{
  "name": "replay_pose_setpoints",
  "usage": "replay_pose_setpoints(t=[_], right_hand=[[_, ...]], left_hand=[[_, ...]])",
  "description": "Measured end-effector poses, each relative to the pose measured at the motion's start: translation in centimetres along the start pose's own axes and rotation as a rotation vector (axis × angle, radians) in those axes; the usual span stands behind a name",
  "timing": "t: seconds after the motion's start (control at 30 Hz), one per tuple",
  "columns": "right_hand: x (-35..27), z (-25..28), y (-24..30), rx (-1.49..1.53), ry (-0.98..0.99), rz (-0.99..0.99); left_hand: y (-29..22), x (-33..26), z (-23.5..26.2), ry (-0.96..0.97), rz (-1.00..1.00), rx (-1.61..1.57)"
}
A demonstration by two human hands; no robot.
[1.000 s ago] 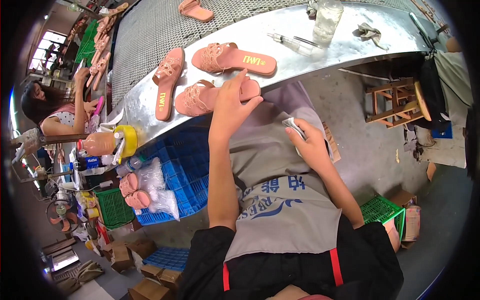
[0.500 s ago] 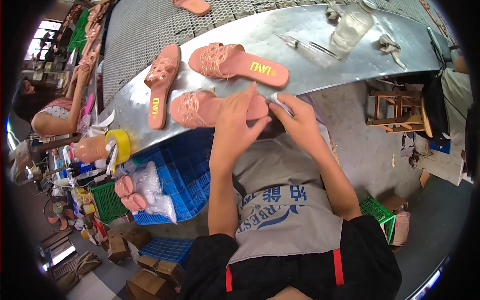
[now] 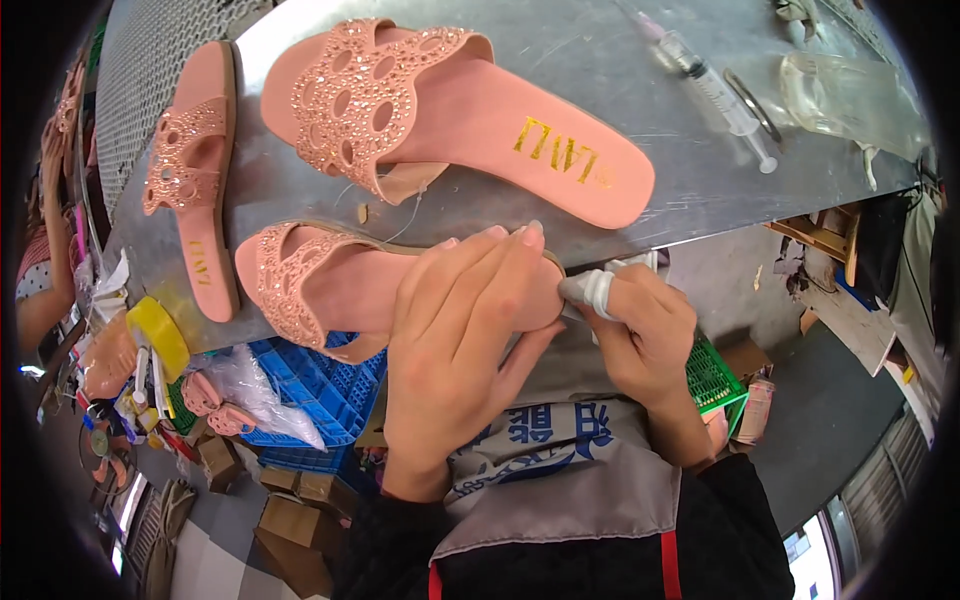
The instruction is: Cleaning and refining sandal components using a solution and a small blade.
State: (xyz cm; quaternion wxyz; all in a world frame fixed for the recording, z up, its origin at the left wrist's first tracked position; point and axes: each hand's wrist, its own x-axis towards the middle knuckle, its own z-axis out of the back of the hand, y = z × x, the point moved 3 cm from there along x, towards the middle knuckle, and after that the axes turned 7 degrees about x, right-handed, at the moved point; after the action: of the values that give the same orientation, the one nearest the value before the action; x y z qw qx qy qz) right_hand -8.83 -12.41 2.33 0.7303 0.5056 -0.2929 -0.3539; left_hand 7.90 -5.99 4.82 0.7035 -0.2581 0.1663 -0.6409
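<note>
My left hand (image 3: 460,340) lies over the heel half of a pink studded sandal (image 3: 310,285) at the near edge of the metal table (image 3: 700,190), holding it down. My right hand (image 3: 645,335) is closed around a small white item (image 3: 600,285) pressed to the sandal's heel end; a white wrap covers one fingertip. Two more pink sandals rest on the table: a large one (image 3: 470,110) just beyond my hands, and another (image 3: 195,170) lying lengthwise at the left.
A syringe (image 3: 715,95) and a clear plastic piece (image 3: 850,95) lie at the table's far right. Below the table stand a blue crate (image 3: 310,395), a yellow tape roll (image 3: 160,335), bagged sandals (image 3: 225,400), cardboard boxes and a green basket (image 3: 715,375). Another person's arm (image 3: 40,300) shows at left.
The view has come much closer to the table. My right hand rose from my lap to the sandal's heel, and my left hand now covers the sandal fully.
</note>
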Motion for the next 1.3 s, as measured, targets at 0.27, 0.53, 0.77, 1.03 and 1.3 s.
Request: replay_pose_setpoints(t=[0.27, 0.53, 0.77, 1.03, 1.3], right_hand=[[-0.5, 0.0, 0.1, -0.041, -0.014, 0.007], [-0.9, 0.5, 0.3, -0.044, 0.031, -0.034], [-0.2, 0.4, 0.8, -0.051, 0.034, -0.036], [0.0, 0.2, 1.0, -0.002, 0.024, -0.113], [-1.0, 0.7, 1.2, 0.052, 0.090, -0.196]], left_hand=[[-0.1, 0.0, -0.2, 0.025, 0.014, 0.010], [-0.2, 0.1, -0.2, 0.021, 0.020, -0.008], [-0.1, 0.0, -0.1, 0.013, 0.026, 0.002], [-0.1, 0.0, -0.1, 0.010, 0.019, -0.008], [-0.1, -0.1, 0.0, 0.046, 0.040, -0.044]])
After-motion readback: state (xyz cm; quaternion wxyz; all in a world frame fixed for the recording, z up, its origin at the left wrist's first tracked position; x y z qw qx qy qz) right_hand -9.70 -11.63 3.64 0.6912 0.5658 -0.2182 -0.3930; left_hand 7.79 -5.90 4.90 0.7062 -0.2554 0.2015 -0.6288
